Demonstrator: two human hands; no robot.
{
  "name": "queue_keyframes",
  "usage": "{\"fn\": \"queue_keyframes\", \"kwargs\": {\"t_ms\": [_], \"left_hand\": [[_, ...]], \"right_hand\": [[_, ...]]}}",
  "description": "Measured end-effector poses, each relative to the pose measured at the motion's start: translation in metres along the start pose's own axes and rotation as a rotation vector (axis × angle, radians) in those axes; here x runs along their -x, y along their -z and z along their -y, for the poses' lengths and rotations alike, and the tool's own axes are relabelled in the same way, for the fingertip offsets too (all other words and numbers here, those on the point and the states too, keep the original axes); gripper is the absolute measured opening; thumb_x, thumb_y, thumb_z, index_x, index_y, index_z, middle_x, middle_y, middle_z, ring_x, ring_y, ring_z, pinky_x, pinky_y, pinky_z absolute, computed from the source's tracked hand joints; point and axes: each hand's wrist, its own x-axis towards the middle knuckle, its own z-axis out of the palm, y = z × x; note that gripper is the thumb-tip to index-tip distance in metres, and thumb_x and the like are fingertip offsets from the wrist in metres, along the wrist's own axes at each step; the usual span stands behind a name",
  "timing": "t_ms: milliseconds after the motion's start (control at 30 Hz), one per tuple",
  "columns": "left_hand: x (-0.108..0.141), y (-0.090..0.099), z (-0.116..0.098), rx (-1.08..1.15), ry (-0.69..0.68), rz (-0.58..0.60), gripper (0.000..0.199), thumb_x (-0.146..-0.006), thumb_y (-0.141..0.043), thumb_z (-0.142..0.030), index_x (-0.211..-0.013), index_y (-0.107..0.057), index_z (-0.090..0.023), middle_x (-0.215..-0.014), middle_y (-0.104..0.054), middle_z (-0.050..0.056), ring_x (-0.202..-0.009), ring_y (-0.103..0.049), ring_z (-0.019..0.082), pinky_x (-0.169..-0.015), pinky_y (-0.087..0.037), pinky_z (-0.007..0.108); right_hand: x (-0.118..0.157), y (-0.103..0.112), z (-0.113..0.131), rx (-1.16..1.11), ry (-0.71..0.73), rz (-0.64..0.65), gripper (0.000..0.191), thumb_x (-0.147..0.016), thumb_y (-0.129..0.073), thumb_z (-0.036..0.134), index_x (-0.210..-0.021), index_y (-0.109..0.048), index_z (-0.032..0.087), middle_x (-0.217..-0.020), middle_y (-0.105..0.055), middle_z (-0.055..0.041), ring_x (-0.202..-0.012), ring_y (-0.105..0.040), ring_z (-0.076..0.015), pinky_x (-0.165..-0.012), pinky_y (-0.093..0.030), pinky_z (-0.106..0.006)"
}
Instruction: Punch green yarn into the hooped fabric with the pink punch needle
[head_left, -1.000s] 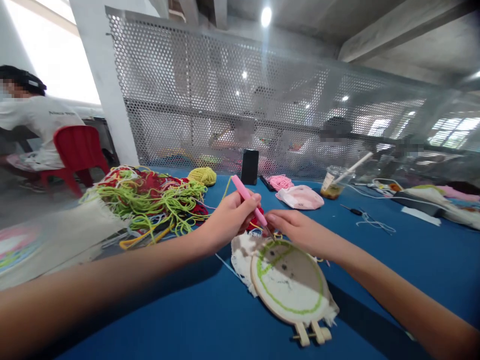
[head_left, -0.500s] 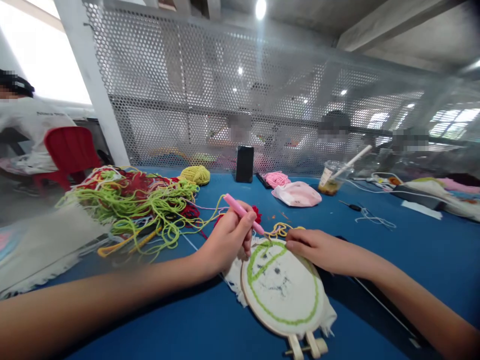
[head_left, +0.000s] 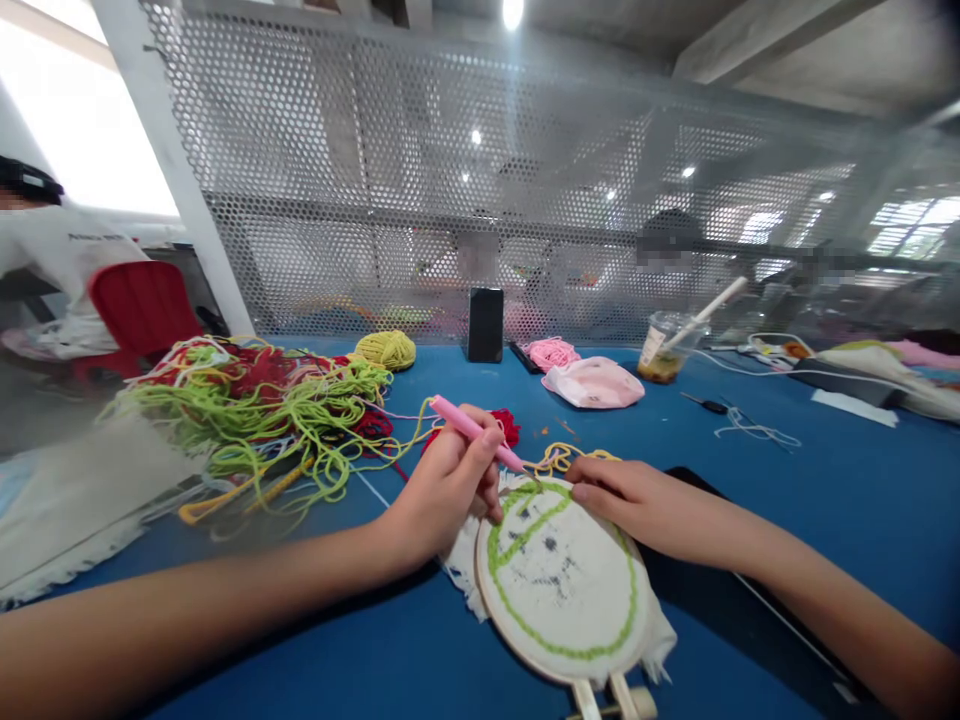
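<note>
A pink punch needle (head_left: 477,433) is pinched in my left hand (head_left: 448,480), its metal tip at the top edge of the white cloth (head_left: 594,590). Green yarn trails from the handle's upper end toward the tangle at left. The cloth is stretched in a round embroidery hoop (head_left: 504,640), its screw clamp toward me. Green yarn loops (head_left: 576,655) outline a circle with a slanting band at upper left, and dark marks lie inside. My right hand (head_left: 637,500) grips the hoop's upper right rim, thumb on top; its fingertips are partly hidden.
A large yarn tangle (head_left: 277,405) spreads at left beside a yellow-green ball (head_left: 386,350). Behind the hoop stand a black phone (head_left: 485,325), pink yarn (head_left: 551,353), a pink-white pouch (head_left: 592,382) and a drink cup (head_left: 661,350). A dark flat device (head_left: 697,590) lies under my right forearm.
The whole view has shifted slightly. The punch needle's handle leans a little farther left, its tip still at the cloth's upper edge. My right hand keeps its place on the hoop.
</note>
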Motion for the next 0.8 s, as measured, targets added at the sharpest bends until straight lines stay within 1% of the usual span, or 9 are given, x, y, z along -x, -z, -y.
{"fn": "queue_keyframes", "kwargs": {"t_ms": [267,500,800], "left_hand": [[-0.0001,-0.0010,0.0009,0.010,0.012,-0.012,0.012,-0.087,-0.038,-0.032,-0.083,-0.037,-0.021,-0.060,-0.044,-0.007,-0.043,-0.052,0.008,-0.042,-0.048,0.022],[0.0006,-0.0008,-0.0023,-0.020,-0.011,-0.051,0.013,-0.087,-0.038,-0.032,-0.083,-0.036,-0.020,-0.056,-0.043,-0.008,-0.041,-0.053,0.008,-0.041,-0.045,0.020],[0.0002,-0.0012,0.0013,-0.024,0.007,-0.027,0.013,-0.086,-0.039,-0.033,-0.084,-0.037,-0.020,-0.059,-0.045,-0.007,-0.042,-0.051,0.007,-0.041,-0.045,0.020]], "right_hand": [[0.0003,-0.0005,-0.0009,0.008,0.002,0.003,0.032,-0.087,-0.029,0.043,-0.084,-0.054,0.022,-0.082,-0.060,-0.0006,-0.072,-0.053,-0.0154,-0.063,-0.038,-0.027],[-0.0006,0.0001,-0.0010,0.015,0.013,0.006,0.033,-0.087,-0.029,0.043,-0.083,-0.054,0.022,-0.081,-0.059,-0.0009,-0.071,-0.052,-0.0154,-0.062,-0.038,-0.027],[0.0014,0.0004,-0.0024,0.016,0.016,0.009,0.034,-0.086,-0.029,0.044,-0.084,-0.055,0.022,-0.080,-0.059,-0.0014,-0.070,-0.052,-0.0154,-0.061,-0.038,-0.027]]}}
